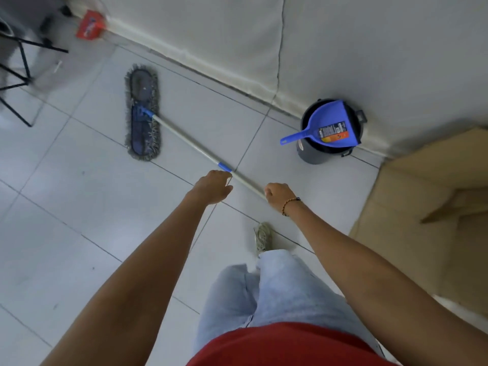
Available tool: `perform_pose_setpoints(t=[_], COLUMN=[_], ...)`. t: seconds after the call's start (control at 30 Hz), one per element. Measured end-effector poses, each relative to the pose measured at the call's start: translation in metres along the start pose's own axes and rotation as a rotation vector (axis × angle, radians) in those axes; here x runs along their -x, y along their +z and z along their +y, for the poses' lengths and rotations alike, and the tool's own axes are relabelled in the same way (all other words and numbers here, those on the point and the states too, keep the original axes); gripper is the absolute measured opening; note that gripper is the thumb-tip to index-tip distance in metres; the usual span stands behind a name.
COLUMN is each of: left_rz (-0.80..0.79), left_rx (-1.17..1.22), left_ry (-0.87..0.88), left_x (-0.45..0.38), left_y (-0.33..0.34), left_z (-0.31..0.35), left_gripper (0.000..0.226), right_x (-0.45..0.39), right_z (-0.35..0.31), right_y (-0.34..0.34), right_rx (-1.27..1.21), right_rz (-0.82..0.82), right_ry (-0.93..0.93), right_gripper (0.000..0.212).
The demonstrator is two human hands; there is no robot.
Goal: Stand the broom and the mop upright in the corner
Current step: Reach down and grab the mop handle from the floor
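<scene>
Grey tiled floor (79, 207) fills the view from above, with a pale wall (343, 48) running across the top. The mop (184, 138) is the landmark: its grey fringed head lies flat on the tiles, and its pale handle slants from there toward the person, with a blue band partway along.

The left hand (212, 187) sits on the handle just below the blue band. Its fingers curl loosely down toward the pole, and the pole passes under the fingertips; whether they truly grip it cannot be told. The right hand (280, 194) is closed in a fist around the handle's near end, which disappears inside the fist. A beaded bracelet (289, 204) circles that wrist.

Beyond the mop head, against the wall near the top left corner, stands a blurred red broom head (91, 29). To the right of the mop handle, by the wall, a dark bucket (317, 154) holds a blue dustpan (327, 128), its handle sticking out toward the mop. Further right is a brown cardboard box (422, 207). Left of the mop head are black metal legs (21, 75) of some furniture.
</scene>
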State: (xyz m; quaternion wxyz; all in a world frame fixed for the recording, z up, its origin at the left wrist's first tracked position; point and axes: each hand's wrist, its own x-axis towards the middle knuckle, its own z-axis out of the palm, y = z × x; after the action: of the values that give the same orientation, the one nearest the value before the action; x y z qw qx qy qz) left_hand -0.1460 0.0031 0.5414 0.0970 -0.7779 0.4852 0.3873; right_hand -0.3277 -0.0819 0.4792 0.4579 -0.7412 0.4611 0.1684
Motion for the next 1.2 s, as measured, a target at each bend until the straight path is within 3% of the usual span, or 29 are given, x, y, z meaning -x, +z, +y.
perform_pose_setpoints(t=[0.17, 0.37, 0.6, 0.7, 0.77, 0.8, 0.97, 1.2], left_rz=[-0.066, -0.051, -0.320, -0.373, -0.398, -0.408, -0.354, -0.183], left_rx=[-0.089, -0.305, -0.433, -0.506, -0.529, -0.537, -0.577, -0.562], left_ry=[0.054, 0.252, 0.316, 0.364, 0.396, 0.415, 0.524, 0.521], left_x=[-0.028, -0.077, -0.135, -0.160, -0.179, -0.191, -0.282, -0.447], left_y=[-0.024, -0.056, -0.058, -0.039, -0.022, -0.012, 0.051, 0.182], left_z=[-0.028, -0.071, -0.125, -0.135, -0.134, -0.134, -0.129, -0.144], left_gripper=[0.051, 0.052, 0.052, 0.057, 0.060, 0.061, 0.061, 0.050], right_x=[-0.026, -0.056, -0.071, -0.071, -0.070, -0.072, -0.113, -0.249], right_z=[-0.031, -0.048, -0.050, -0.036, -0.018, -0.005, 0.069, 0.179], right_y=[-0.011, 0.004, 0.053, 0.071, 0.087, 0.096, 0.152, 0.257], right_rx=[-0.047, -0.159, -0.635, -1.182, -1.625, -1.723, -1.986, -2.046], right_rz=[0.035, 0.108, 0.362, 0.462, 0.551, 0.609, 0.781, 0.786], right_ry=[0.020, 0.169, 0.484, 0.688, 0.781, 0.821, 0.891, 1.012], right_gripper=[0.030, 0.028, 0.027, 0.012, 0.020, 0.026, 0.025, 0.039])
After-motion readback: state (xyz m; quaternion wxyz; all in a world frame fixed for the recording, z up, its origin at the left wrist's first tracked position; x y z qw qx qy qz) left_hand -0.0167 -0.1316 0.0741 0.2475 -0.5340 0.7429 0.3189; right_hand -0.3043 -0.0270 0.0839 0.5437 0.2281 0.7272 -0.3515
